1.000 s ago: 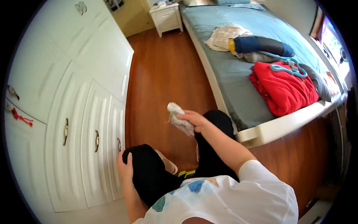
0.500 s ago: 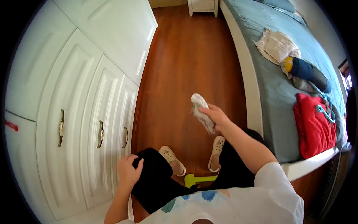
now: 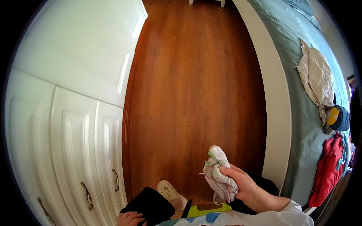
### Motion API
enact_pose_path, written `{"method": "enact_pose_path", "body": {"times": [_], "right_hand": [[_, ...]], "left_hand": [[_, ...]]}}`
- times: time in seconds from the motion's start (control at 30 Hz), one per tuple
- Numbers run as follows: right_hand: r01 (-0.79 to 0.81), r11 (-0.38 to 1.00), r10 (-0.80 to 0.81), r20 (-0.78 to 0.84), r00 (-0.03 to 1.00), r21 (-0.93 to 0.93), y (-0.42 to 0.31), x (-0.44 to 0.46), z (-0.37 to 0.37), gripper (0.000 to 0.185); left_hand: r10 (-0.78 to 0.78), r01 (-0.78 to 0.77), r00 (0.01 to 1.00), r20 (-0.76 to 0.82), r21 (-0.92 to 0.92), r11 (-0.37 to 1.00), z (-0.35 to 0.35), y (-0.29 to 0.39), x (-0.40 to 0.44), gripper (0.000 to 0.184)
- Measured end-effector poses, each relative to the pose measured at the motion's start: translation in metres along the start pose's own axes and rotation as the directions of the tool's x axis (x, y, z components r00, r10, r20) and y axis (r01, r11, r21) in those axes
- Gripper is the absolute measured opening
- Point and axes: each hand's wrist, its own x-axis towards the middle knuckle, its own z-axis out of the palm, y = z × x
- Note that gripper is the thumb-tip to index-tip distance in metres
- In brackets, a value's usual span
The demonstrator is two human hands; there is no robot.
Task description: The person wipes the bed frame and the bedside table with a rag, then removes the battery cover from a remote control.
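Note:
My right hand (image 3: 247, 186) is closed around a crumpled, rolled cloth (image 3: 218, 171), whitish with a faint pattern and patches of green and pink. It holds the cloth above the floor, in front of my body, with the thumb on top. At the bottom edge, my left hand (image 3: 131, 219) lies on my black-trousered knee (image 3: 149, 207), its fingers stretched out and holding nothing. Part of that hand is cut off by the frame.
White cabinets (image 3: 75, 128) with metal handles line the left. On the right, a bed (image 3: 301, 150) bears a beige cloth (image 3: 316, 73), a dark blue rolled item (image 3: 342, 118) and a red garment (image 3: 327, 169). A lime-green object (image 3: 209, 210) lies below me, near a cream clog (image 3: 167, 190).
The view has shifted, so my hands and the bed items appear lower. The cloth looks nearer and bunched, with green and pink parts showing. My right hand still grips it.

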Motion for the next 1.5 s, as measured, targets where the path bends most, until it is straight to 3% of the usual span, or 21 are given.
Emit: {"method": "enact_pose_path", "body": {"times": [0.13, 0.23, 0.3, 0.43, 0.5, 0.57, 0.7, 0.77, 0.8, 0.83, 0.87, 0.93, 1.03, 1.07, 1.1, 1.17, 1.23, 1.37, 1.5], "right_hand": [[-0.061, 0.998, 0.062, -0.056, 0.997, 0.018, -0.004, 0.029, -0.003, 0.041], [-0.080, 0.995, 0.082, -0.034, 0.996, 0.053, -0.008, 0.037, 0.013, 0.041], [-0.051, 0.998, 0.050, 0.034, 0.998, 0.047, -0.002, 0.047, 0.015, 0.042], [0.001, 0.998, 0.000, 0.017, 1.000, -0.057, 0.011, 0.062, 0.014, 0.047], [0.008, 0.977, -0.011, -0.014, 1.000, -0.211, 0.014, 0.056, 0.014, 0.049], [0.049, 0.979, -0.042, 0.036, 0.998, -0.200, 0.029, 0.047, -0.003, 0.048], [-0.009, 1.000, 0.009, 0.041, 0.999, 0.006, 0.072, -0.001, -0.022, 0.040], [-0.076, 0.993, 0.072, 0.046, 0.996, 0.095, 0.109, -0.008, -0.047, 0.042], [-0.139, 0.986, 0.136, 0.042, 0.990, 0.096, 0.114, -0.028, -0.043, 0.043], [-0.201, 0.975, 0.198, 0.041, 0.979, 0.094, 0.117, -0.049, -0.038, 0.044], [-0.189, 0.978, 0.186, 0.041, 0.982, 0.088, 0.120, -0.063, -0.040, 0.044], [-0.363, 0.932, 0.359, 0.128, 0.925, 0.008, 0.122, -0.086, -0.047, 0.051], [-0.314, 0.941, 0.303, 0.096, 0.948, 0.131, 0.103, -0.121, -0.052, 0.050], [-0.233, 0.960, 0.216, 0.120, 0.969, 0.153, 0.094, -0.128, -0.060, 0.050], [-0.193, 0.970, 0.191, 0.029, 0.981, 0.146, 0.074, -0.152, -0.047, 0.052], [-0.095, 0.987, 0.086, 0.078, 0.993, 0.128, 0.043, -0.174, -0.051, 0.052], [0.029, 0.985, -0.025, -0.030, 0.999, 0.171, 0.015, -0.213, -0.032, 0.047], [0.158, 0.956, -0.142, -0.085, 0.986, 0.245, -0.012, -0.237, -0.074, 0.049], [0.242, 0.915, -0.247, -0.028, 0.969, 0.323, -0.024, -0.266, -0.122, 0.050]], "left_hand": [[0.039, -0.032, 0.999, 0.037, -0.171, 0.985, -0.010, -0.008, 0.037, 0.009], [0.107, -0.115, 0.993, -0.046, -0.222, 0.968, -0.009, -0.009, 0.051, 0.009], [0.079, -0.071, 0.997, 0.009, -0.355, 0.932, -0.013, -0.008, 0.057, 0.008], [0.036, -0.002, 0.996, 0.086, -0.367, 0.930, -0.025, 0.008, 0.066, 0.009], [0.038, -0.017, 0.998, 0.057, -0.325, 0.946, -0.024, 0.011, 0.062, 0.010], [0.031, -0.003, 0.996, 0.081, -0.321, 0.947, -0.014, 0.005, 0.050, 0.010], [0.030, 0.017, 0.991, 0.128, -0.348, 0.937, 0.025, -0.008, 0.005, 0.012], [-0.077, 0.139, 0.942, 0.328, -0.172, 0.975, 0.048, -0.014, -0.014, 0.020], [-0.190, 0.230, 0.956, 0.223, -0.169, 0.958, 0.002, 0.026, 0.006, 0.024], [-0.182, 0.220, 0.960, 0.212, -0.174, 0.960, -0.009, 0.042, 0.003, 0.024], [-0.203, 0.216, 0.955, 0.218, -0.037, 0.976, -0.018, 0.055, -0.001, 0.025], [-0.282, 0.251, 0.913, 0.295, 0.142, 0.958, -0.024, 0.070, -0.013, 0.034], [-0.349, 0.325, 0.866, 0.359, 0.126, 0.937, -0.026, 0.090, -0.026, 0.034], [-0.360, 0.341, 0.856, 0.371, 0.118, 0.933, -0.027, 0.096, -0.029, 0.034], [-0.371, 0.357, 0.844, 0.387, 0.111, 0.927, -0.028, 0.101, -0.032, 0.034], [-0.387, 0.387, 0.818, 0.425, 0.092, 0.918, -0.031, 0.110, -0.036, 0.035], [-0.400, 0.419, 0.795, 0.456, 0.065, 0.906, -0.041, 0.116, -0.036, 0.035], [-0.406, 0.464, 0.772, 0.489, 0.002, 0.886, -0.063, 0.123, -0.018, 0.036], [-0.359, 0.469, 0.778, 0.515, -0.097, 0.878, -0.094, 0.127, -0.002, 0.036]]}}
